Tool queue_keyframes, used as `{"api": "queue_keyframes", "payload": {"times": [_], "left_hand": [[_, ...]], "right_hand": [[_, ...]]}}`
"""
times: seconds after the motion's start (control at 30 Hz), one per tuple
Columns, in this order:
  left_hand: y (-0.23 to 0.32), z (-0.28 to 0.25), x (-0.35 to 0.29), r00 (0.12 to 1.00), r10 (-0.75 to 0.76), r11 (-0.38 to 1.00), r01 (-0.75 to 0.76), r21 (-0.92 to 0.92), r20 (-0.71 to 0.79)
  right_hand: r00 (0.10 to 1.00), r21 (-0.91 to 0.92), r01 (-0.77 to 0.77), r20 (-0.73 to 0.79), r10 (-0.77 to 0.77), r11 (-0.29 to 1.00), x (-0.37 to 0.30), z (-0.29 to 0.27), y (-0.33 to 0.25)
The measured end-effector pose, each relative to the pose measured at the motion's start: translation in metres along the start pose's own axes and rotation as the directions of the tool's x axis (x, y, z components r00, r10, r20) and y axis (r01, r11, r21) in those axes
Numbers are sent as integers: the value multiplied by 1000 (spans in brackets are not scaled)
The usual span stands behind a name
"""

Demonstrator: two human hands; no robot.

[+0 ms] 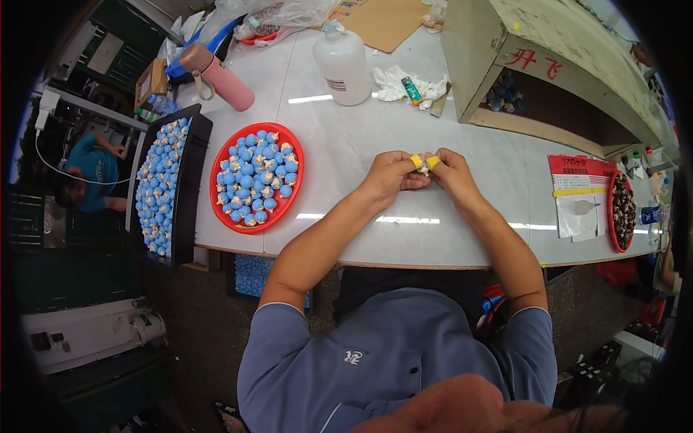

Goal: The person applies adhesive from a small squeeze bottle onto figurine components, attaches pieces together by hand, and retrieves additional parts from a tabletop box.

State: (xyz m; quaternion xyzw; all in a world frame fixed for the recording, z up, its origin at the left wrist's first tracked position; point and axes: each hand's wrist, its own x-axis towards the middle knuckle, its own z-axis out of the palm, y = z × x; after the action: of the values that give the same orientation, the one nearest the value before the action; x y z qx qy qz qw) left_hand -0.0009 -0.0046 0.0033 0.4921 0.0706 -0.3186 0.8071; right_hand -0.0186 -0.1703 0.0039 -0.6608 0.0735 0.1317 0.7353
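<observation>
Both hands are up close together over the grey-white table [491, 155], thumbs and fingers meeting. Left hand [390, 175] and right hand [453, 175] are both pinching one small pale piece [424, 169] – it sits right between the fingertips, and they cover most of it, so I can't tell its exact shape. Each thumb has a yellow wrap [416, 162] on it.

Left of the grip there's a round red tray [301, 164] full of blue balls [253, 177] with cream-coloured bits on them. Further left, past the tray, is a black bin [200, 162] loaded with more of the same. Beyond the grip, on the far side, stand a white plastic bottle [341, 68] and, off to its left, a pink bottle [227, 83]. Crumpled tissue [390, 81] with a green tube [412, 91] on it lies just right of the white one. A beige cabinet [574, 68] is beyond the grip to the right – well right of the hands there's a red-and-white sheet [577, 169], then a red bowl [612, 229] of dark pieces [624, 206].
</observation>
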Motion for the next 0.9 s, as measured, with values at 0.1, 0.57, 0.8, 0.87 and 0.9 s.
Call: {"api": "queue_keyframes", "payload": {"times": [0.1, 0.57, 0.8, 0.87, 0.9], "left_hand": [[-1, -1, 0, 1000, 5, 1000, -5, -1, -6], [-1, -13, -4, 999, 42, 999, -42, -13, -7], [-6, 5, 6, 996, 76, 997, -75, -28, 36], [-6, 5, 3, 995, 104, 994, -103, -44, 10], [-7, 4, 3, 995, 104, 993, -104, -56, 0]], "right_hand": [[1000, -7, 6, 1, -6, 1000, 0, 1, 0], [999, -64, 50, 2, -50, 997, 9, 7, 11], [999, -131, 39, -20, -42, 991, -2, -7, -4], [999, -138, 46, 4, -46, 989, -3, -1, -6], [999, -140, 42, -21, -46, 989, -3, 1, -9]]}}
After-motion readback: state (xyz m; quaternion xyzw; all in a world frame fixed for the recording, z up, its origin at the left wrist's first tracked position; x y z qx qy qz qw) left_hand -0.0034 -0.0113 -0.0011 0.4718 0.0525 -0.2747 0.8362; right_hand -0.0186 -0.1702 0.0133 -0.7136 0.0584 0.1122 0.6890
